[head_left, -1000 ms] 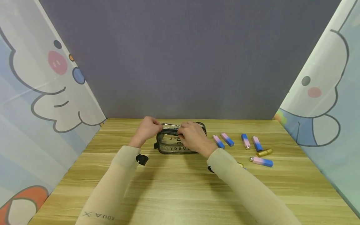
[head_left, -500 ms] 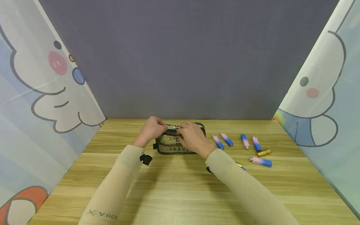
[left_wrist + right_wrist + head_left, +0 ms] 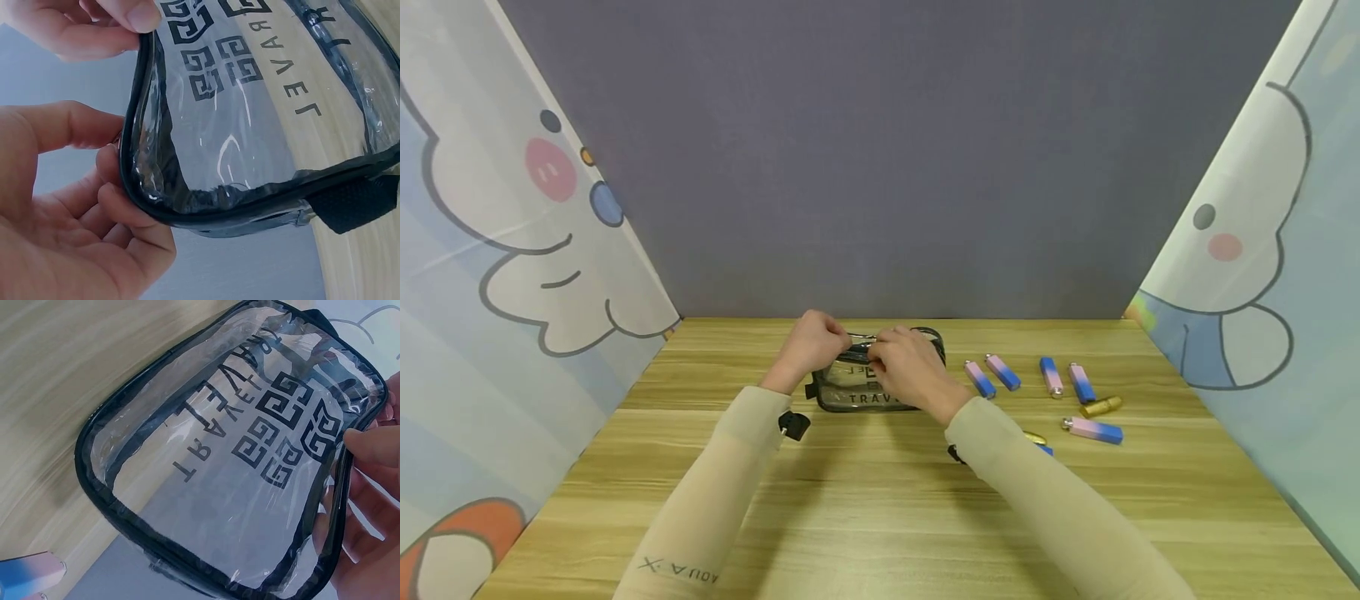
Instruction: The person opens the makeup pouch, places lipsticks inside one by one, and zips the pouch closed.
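A clear travel pouch (image 3: 857, 398) with black piping and black lettering stands upright on the table, near its back edge. My left hand (image 3: 813, 342) is at the pouch's upper left, its thumb and curled finger pinching at the zipper (image 3: 124, 134); a small metallic glint shows there, with most of the pull hidden by the fingers. My right hand (image 3: 908, 367) grips the top edge further right, thumb (image 3: 369, 447) on the near side and fingers behind. Through the pouch's walls (image 3: 187, 506) I see the table and backdrop. A black fabric tab (image 3: 356, 203) sticks out from its left end.
To the right on the wooden table (image 3: 865, 517) lie several pink-and-blue sticks (image 3: 1093, 430) with silver ends and a gold tube (image 3: 1101, 406). Another gold piece (image 3: 1034, 437) is partly hidden by my right sleeve. A grey panel (image 3: 895, 167) closes off the back.
My left hand has slid rightward along the pouch's top edge, closer to my right hand. The right hand keeps its hold; the whole view has shifted slightly.
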`<act>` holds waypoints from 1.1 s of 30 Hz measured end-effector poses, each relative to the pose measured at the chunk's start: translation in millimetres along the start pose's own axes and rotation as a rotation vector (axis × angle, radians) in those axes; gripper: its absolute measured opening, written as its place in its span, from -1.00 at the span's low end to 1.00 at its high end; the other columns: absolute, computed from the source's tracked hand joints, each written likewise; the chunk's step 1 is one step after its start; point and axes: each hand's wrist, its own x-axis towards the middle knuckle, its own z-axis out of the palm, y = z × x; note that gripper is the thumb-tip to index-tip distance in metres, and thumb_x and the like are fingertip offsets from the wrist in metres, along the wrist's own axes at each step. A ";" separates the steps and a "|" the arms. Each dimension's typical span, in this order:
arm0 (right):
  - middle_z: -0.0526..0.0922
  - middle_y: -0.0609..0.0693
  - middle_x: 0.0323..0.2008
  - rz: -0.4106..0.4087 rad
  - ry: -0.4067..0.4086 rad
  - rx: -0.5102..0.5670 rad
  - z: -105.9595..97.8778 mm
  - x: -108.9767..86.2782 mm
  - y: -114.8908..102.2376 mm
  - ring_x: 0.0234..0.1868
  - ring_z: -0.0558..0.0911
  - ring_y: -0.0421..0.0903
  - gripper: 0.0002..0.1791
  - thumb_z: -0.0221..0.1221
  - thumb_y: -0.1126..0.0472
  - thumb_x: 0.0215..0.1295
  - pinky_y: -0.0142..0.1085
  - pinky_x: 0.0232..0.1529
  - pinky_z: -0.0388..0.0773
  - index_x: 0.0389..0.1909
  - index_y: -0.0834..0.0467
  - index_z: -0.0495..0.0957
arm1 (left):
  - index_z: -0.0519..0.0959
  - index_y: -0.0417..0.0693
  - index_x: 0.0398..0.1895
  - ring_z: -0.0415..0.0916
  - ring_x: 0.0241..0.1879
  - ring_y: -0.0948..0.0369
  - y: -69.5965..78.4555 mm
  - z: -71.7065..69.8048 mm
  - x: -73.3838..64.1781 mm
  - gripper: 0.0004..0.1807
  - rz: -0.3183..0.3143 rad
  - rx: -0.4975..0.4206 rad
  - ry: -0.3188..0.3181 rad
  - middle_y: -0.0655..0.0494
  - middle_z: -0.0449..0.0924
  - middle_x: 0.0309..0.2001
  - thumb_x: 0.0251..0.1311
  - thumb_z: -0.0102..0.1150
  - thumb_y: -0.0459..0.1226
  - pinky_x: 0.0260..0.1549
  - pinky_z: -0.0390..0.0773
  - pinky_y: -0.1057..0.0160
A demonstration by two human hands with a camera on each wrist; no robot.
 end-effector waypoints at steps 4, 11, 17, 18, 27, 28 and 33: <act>0.68 -0.07 -0.15 0.021 -0.037 0.016 -3.5 -1.0 1.3 -0.17 0.59 -0.08 -0.92 0.31 0.20 0.37 -0.20 -0.08 0.57 -0.19 0.04 0.75 | 0.40 0.03 -0.79 -0.05 -0.69 0.25 0.3 -1.2 -0.4 -0.67 -0.011 -0.001 0.001 0.20 0.13 -0.77 0.10 0.02 -0.43 -0.58 0.12 0.26; 0.70 -0.05 -0.18 0.035 -0.031 0.002 -9.9 -6.7 12.8 -0.17 0.58 -0.05 -0.90 0.33 0.18 0.33 -0.15 -0.07 0.56 -0.19 0.06 0.74 | 0.28 0.07 -0.81 -0.09 -0.69 0.25 -1.4 0.2 1.3 -0.62 -0.012 -0.014 -0.016 0.21 0.07 -0.77 0.11 -0.01 -0.42 -0.58 0.10 0.24; 0.68 -0.07 -0.24 0.020 -0.005 0.019 -12.0 -11.7 20.7 -0.22 0.54 -0.07 -0.94 0.35 0.21 0.31 -0.15 -0.13 0.52 -0.24 0.05 0.76 | 0.24 0.06 -0.81 -0.11 -0.69 0.24 -2.7 -0.7 1.2 -0.62 -0.008 -0.028 -0.014 0.21 0.05 -0.77 0.09 -0.02 -0.43 -0.58 0.08 0.24; 0.69 -0.07 -0.24 0.009 0.004 0.023 -11.7 -11.8 21.2 -0.22 0.55 -0.07 -0.94 0.35 0.22 0.31 -0.15 -0.13 0.52 -0.25 0.06 0.76 | 0.26 0.07 -0.81 -0.10 -0.69 0.25 -2.4 -0.8 1.1 -0.62 -0.014 -0.026 -0.014 0.21 0.06 -0.77 0.10 -0.01 -0.42 -0.58 0.10 0.24; 0.70 -0.06 -0.24 0.000 0.033 0.040 -8.2 -11.7 20.8 -0.22 0.56 -0.06 -0.93 0.38 0.25 0.27 -0.15 -0.17 0.53 -0.25 0.07 0.78 | 0.22 0.07 -0.82 -0.10 -0.70 0.25 2.5 0.4 0.1 -0.57 -0.030 -0.003 -0.023 0.21 0.05 -0.77 0.16 0.01 -0.43 -0.58 0.10 0.23; 0.70 -0.07 -0.23 0.002 0.033 0.039 -7.8 -11.6 20.8 -0.22 0.56 -0.06 -0.93 0.38 0.25 0.27 -0.15 -0.17 0.53 -0.24 0.07 0.78 | 0.21 0.07 -0.82 -0.10 -0.70 0.24 2.6 0.5 0.1 -0.56 -0.030 -0.003 -0.024 0.21 0.04 -0.77 0.16 0.00 -0.43 -0.59 0.09 0.23; 0.71 -0.07 -0.22 0.002 0.043 0.039 -7.1 -11.2 21.2 -0.22 0.56 -0.06 -0.92 0.38 0.25 0.27 -0.15 -0.17 0.53 -0.24 0.07 0.79 | 0.24 0.07 -0.83 -0.09 -0.72 0.25 5.8 2.2 1.5 -0.54 -0.040 0.014 -0.021 0.21 0.07 -0.79 0.20 0.04 -0.40 -0.60 0.13 0.23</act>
